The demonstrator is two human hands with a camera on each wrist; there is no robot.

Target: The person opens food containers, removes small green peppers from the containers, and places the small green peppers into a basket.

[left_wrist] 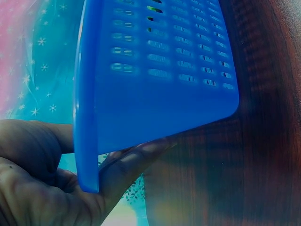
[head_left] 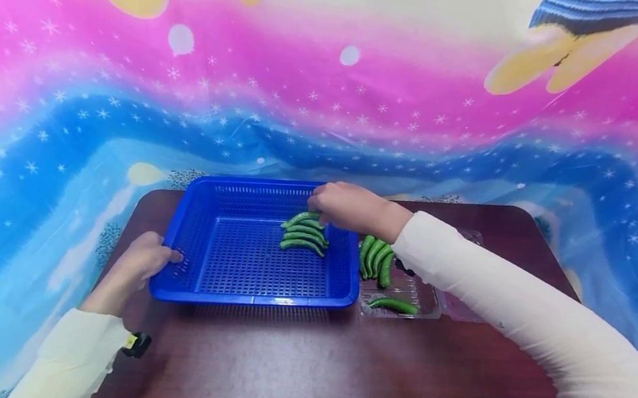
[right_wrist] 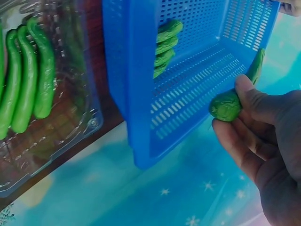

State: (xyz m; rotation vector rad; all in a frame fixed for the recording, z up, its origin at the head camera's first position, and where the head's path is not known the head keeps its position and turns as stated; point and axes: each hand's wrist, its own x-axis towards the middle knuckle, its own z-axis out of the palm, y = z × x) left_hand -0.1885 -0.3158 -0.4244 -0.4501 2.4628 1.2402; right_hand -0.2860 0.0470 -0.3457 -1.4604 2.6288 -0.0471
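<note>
A blue plastic basket (head_left: 260, 299) with slotted walls stands on the table. My left hand (head_left: 149, 257) grips its left side, the thumb over the rim and the fingers against the outer wall (left_wrist: 164, 103). Over the basket's far right part, my right hand (head_left: 348, 205) pinches a slim, curved green vegetable (right_wrist: 226, 106) between thumb and fingers. Several similar green vegetables (head_left: 304, 237) lie side by side on the basket floor, below the right hand. To the right, a clear plastic tray (head_left: 428, 303) holds more of them (right_wrist: 28, 80), partly hidden in the head view by the right forearm.
The dark brown wooden table (head_left: 288, 366) extends in front of the basket. One green vegetable (head_left: 393, 305) lies apart at the tray's near end. A patterned pink and blue cloth (head_left: 306, 105) hangs behind and around the table.
</note>
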